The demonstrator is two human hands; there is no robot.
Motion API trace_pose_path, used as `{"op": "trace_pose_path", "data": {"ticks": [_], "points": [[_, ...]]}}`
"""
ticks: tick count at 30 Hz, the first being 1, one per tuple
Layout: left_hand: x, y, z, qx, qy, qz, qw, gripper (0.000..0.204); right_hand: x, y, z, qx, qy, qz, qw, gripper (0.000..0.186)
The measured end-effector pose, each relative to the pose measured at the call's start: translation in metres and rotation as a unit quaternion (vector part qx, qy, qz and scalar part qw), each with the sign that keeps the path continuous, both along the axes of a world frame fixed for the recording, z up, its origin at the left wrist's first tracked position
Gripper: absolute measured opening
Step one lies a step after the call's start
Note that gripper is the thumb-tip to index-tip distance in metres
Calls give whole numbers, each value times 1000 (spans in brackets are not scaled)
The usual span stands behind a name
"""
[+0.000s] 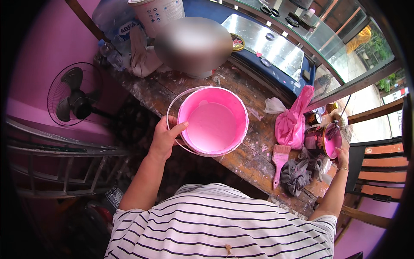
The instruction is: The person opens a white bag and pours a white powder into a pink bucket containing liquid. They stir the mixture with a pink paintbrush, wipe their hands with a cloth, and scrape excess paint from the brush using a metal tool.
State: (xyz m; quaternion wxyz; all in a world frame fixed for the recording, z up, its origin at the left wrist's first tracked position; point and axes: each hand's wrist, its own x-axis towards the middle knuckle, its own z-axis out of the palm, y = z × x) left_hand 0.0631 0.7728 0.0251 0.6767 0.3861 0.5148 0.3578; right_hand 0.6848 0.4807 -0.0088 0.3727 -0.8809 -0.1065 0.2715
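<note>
gripping a white-rimmed bucket (pixel 239 118) by its left side, a person's left hand (pixel 165 134) hooks a thumb over the lip at the near edge of a paint-spattered wooden bench (pixel 256 157). pink paint (pixel 211 129) covers the bucket's floor and walls, and its white handle (pixel 174 100) arcs past the fingers; from where i stand, i cannot tell whether the bucket rests on the wood. well apart, near the bench's right end, the right hand (pixel 342 159) touches the rim of a dark can (pixel 315 142), pink inside; its fingers are too small and hidden for me to tell how far they are closed. just beside the can sits a pink plastic bag (pixel 291 125), with a flat brush (pixel 280 164) lying toward the near edge, bristles pointing to the bag, and a crumpled grey cloth (pixel 296 178) next to the brush. a whitish plastic bag (pixel 274 105) lies near the bench's far edge, where a glass cabinet (pixel 321 49) with blue trim stands. a pale cloth (pixel 144 60) and a white tub (pixel 159 17) occupy the far left corner, while a black fan (pixel 79 103) stands off its left end
</note>
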Motion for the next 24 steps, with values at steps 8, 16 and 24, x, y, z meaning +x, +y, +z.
{"op": "trace_pose_path", "data": {"ticks": [8, 16, 24], "points": [[-3, 0, 1, -1, -2, -17, 1000, 26, -45, 10, 35, 33, -35, -12, 999, 16], [-10, 8, -8, -7, 3, -63, 998, 29, -54, 4, 77, 58, -64, -19, 996, 17], [-11, 9, 0, -26, 22, -101, 994, 57, -93, 18, 138, 147, -74, 45, 985, 17]]}}
